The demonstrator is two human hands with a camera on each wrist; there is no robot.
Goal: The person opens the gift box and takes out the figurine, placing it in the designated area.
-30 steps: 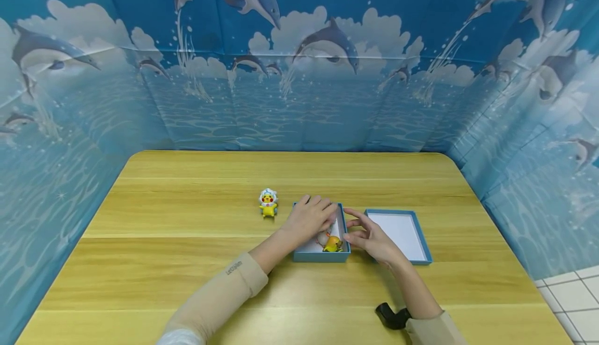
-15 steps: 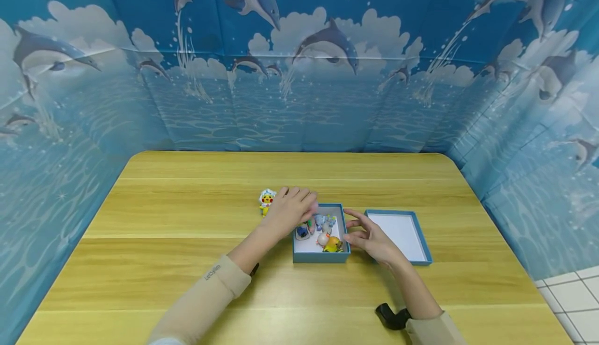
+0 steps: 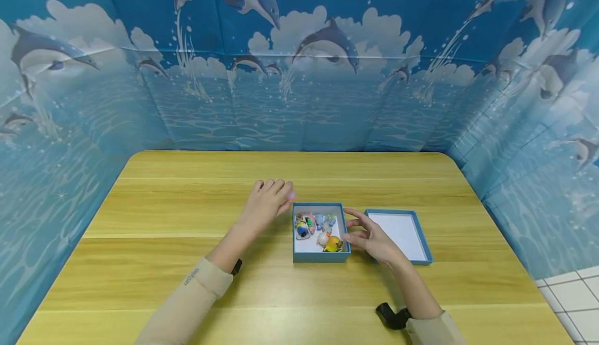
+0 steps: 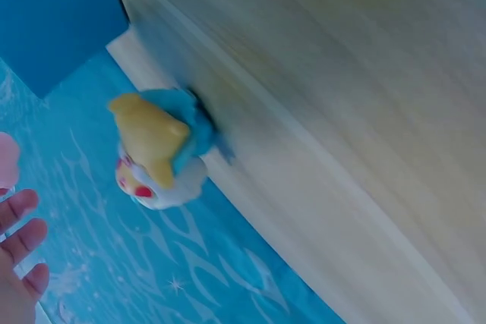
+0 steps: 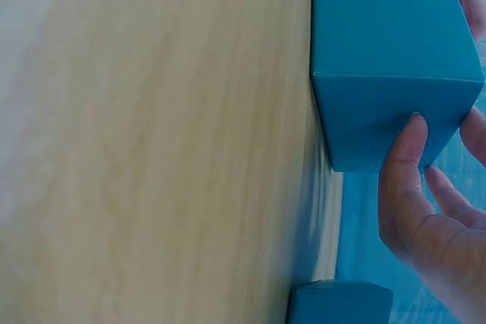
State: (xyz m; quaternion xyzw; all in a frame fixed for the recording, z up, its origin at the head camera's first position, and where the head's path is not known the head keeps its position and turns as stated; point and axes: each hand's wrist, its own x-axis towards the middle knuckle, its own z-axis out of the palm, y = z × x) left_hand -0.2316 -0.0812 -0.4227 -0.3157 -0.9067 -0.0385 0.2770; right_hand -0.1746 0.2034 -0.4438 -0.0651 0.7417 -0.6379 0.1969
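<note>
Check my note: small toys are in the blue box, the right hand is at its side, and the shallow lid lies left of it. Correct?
Not quite: the head view shows the shallow lid lying right of the blue box, not left. The small toys are in the box and the right hand is at its side, as noted.

And there's the blue box [image 3: 320, 257], lidless, sitting flat, colourful toy figures [image 3: 333, 244] bunched inside! A rounded pink piece [image 3: 291, 196] is held just beside its far-left corner, while a white-capped Pikachu figurine [image 4: 152, 140] lies on its back nearby.
</note>
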